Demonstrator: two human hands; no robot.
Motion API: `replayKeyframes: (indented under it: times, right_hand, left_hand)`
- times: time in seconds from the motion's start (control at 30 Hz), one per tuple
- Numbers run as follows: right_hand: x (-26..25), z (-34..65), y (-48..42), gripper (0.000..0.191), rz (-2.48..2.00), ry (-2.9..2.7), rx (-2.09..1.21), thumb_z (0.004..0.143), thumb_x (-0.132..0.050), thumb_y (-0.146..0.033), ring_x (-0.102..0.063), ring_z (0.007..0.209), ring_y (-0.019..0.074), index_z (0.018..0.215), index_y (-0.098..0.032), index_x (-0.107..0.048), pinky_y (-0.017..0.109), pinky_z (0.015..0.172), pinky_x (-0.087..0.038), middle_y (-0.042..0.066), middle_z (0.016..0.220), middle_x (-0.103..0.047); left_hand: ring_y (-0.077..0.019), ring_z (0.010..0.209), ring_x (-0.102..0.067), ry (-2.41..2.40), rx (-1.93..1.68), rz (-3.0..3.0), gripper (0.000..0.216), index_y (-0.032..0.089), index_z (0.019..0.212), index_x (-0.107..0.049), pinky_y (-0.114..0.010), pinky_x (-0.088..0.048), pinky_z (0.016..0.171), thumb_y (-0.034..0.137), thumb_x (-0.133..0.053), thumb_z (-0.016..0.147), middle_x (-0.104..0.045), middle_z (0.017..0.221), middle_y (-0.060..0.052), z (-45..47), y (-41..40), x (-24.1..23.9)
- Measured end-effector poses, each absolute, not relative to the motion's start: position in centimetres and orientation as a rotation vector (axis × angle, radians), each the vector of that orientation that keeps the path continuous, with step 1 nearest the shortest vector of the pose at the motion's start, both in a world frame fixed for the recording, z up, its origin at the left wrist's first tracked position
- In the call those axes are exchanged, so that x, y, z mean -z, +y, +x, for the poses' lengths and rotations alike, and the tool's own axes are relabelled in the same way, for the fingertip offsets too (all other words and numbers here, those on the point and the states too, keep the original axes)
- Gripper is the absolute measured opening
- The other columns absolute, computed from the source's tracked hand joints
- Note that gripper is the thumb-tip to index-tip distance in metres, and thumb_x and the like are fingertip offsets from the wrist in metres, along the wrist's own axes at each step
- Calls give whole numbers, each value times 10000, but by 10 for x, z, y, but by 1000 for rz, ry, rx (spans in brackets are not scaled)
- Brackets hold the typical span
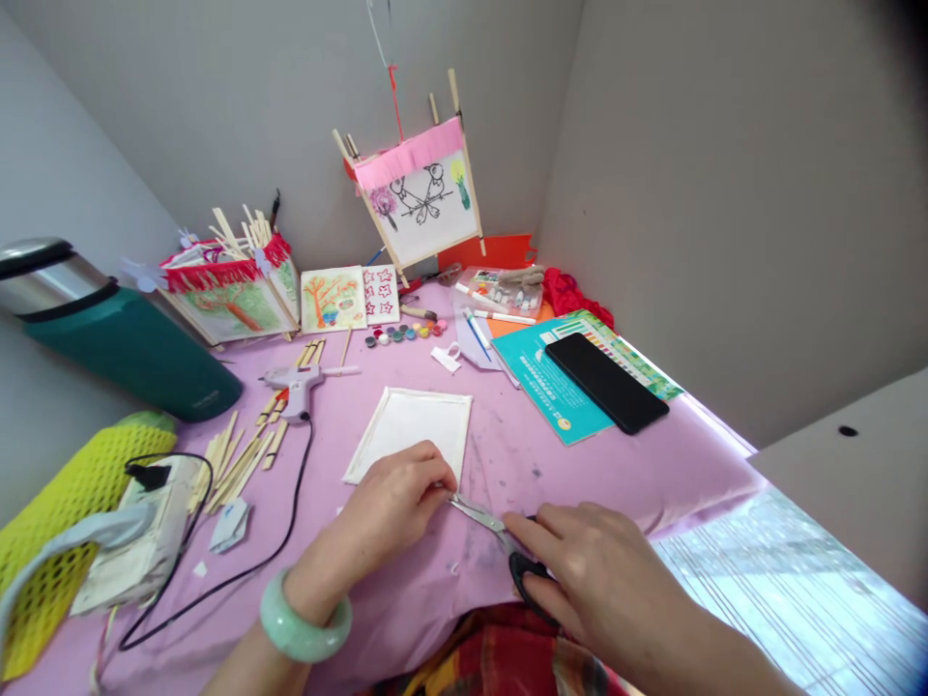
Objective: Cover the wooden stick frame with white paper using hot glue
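My right hand [591, 570] is wrapped round the black handles of a pair of scissors [482, 514], whose blades point left. The blade tips reach the fingertips of my left hand [406, 493]. That hand is closed in a pinch over the near edge of a white panel [413, 425] with a raised border. Whatever small piece it pinches is hidden by the fingers. A pale green bangle [304, 628] circles my left wrist. The panel lies flat on the pink tablecloth [580, 474].
A glue gun [296, 382] with a black cord lies among wooden sticks [243, 464]. A teal bottle [137, 338] and a power strip [141, 541] are at left. A phone [605, 382] rests on a blue book [555, 387] at right. A painted lantern [420, 198] hangs behind.
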State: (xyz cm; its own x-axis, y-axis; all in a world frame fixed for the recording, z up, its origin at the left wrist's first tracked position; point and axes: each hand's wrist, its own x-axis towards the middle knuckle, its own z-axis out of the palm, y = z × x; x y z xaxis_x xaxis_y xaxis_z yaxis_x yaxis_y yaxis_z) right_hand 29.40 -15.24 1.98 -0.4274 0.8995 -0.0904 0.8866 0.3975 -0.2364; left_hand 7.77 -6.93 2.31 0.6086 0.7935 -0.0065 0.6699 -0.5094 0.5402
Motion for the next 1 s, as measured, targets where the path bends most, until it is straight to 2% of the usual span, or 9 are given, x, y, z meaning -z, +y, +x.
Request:
replayKeyframes:
  times: [0.4, 0.77, 0.9, 1.0]
  right_hand:
    - [-23, 290, -140, 186, -1607, -2663, -380, 831, -566, -209, -599, 695, 217, 1004, -254, -619, 312, 604, -280, 11, 842, -664]
    - [-17, 294, -137, 188, -1589, -2637, -338, 824, -582, -156, -610, 656, 197, 978, -247, -639, 304, 574, -289, -4, 779, -661]
    - [-18, 302, -133, 262, -1669, -2550, -371, 820, -582, -144, -644, 731, 203, 1047, -265, -628, 291, 603, -352, -6, 805, -658]
    - [-21, 308, -123, 321, -1844, -2419, -281, 864, -548, -157, -655, 803, 222, 1176, -227, -577, 307, 650, -408, 40, 904, -675]
  left_hand:
    - [-143, 800, -563, 1150, -358, 2264, 203, 214, 794, -674, -263, -425, 738, 111, -505, 843, -594, 873, -14, 76, -69, -19]
    - [-132, 760, -550, 1191, -488, 2169, 136, 196, 770, -616, -259, -409, 697, 142, -511, 838, -591, 825, -2, 73, -67, -19]
    - [-136, 720, -566, 1353, -661, 2040, 96, 199, 827, -579, -262, -424, 661, 203, -489, 859, -615, 782, 8, 62, -64, -19]
    - [-145, 647, -581, 1583, -775, 1979, 90, 205, 844, -583, -272, -433, 627, 242, -502, 859, -613, 686, 23, 49, -56, -25]
